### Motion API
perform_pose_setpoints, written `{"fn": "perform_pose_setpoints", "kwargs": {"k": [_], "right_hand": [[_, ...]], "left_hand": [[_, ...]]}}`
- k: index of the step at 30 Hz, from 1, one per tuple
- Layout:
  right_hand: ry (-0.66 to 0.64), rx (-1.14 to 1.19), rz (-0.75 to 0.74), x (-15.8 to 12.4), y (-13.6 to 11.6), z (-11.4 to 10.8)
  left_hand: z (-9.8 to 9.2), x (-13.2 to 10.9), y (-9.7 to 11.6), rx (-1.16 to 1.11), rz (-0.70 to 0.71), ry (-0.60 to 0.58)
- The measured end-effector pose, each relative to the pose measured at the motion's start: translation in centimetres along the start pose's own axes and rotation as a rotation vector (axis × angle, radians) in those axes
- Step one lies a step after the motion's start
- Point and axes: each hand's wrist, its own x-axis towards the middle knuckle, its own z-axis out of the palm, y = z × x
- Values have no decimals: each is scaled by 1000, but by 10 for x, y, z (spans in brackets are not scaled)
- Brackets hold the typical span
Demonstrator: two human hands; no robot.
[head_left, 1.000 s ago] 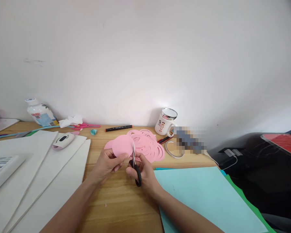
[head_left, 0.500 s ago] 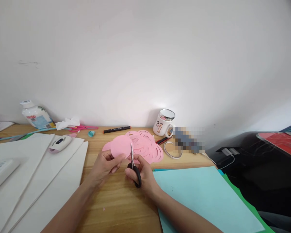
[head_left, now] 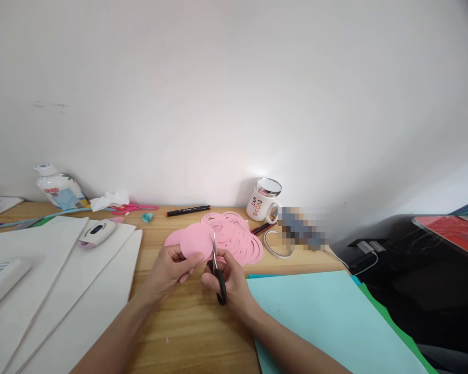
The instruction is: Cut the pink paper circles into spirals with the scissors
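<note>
A round piece of pink paper (head_left: 196, 240) is pinched between the thumb and fingers of my left hand (head_left: 176, 269). My right hand (head_left: 228, 275) is closed round the black handles of a pair of scissors (head_left: 220, 285), blades pointing up and away from me. Those blades lie at the right edge of the pink circle; whether they bite into it I cannot tell. Behind both hands spreads a pile of pink paper cutouts (head_left: 237, 236), circles and curved strips overlapping. A tiny pink scrap (head_left: 167, 340) lies on the wooden table (head_left: 191, 322) nearer to me.
White boards (head_left: 113, 291) cover the left side, with a small white device (head_left: 97, 232) on top. Light blue paper sheets (head_left: 308, 317) lie to the right. Along the wall stand a bottle (head_left: 60, 189) and a mug (head_left: 262, 200), with pink scissors (head_left: 136, 208) and a black marker (head_left: 188, 210) between.
The pink circle has shifted slightly right and tilted a little in my left hand. The scissors have turned slightly at its edge. The whole view has moved slightly.
</note>
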Motion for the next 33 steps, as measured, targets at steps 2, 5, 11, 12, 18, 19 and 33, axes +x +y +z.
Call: {"fn": "perform_pose_setpoints", "kwargs": {"k": [2,5,11,12,18,19,33], "right_hand": [[1,-3,3,0,0,0],[8,-18,0,0,-1,1],[19,-65,10,0,0,1],[20,-69,10,0,1,1],[1,-61,1,0,4,-1],[-1,-59,-2,0,5,-1],[14,-35,-39,0,-2,1]], "left_hand": [[0,0,0,-6,3,5],[0,0,0,-9,4,4],[-2,1,-2,-28,1,-4],[-3,1,-2,-33,4,-4],[-2,0,-2,-71,8,-5],[-1,0,-2,-90,-5,-14],[-2,0,0,-43,-21,-23]]}}
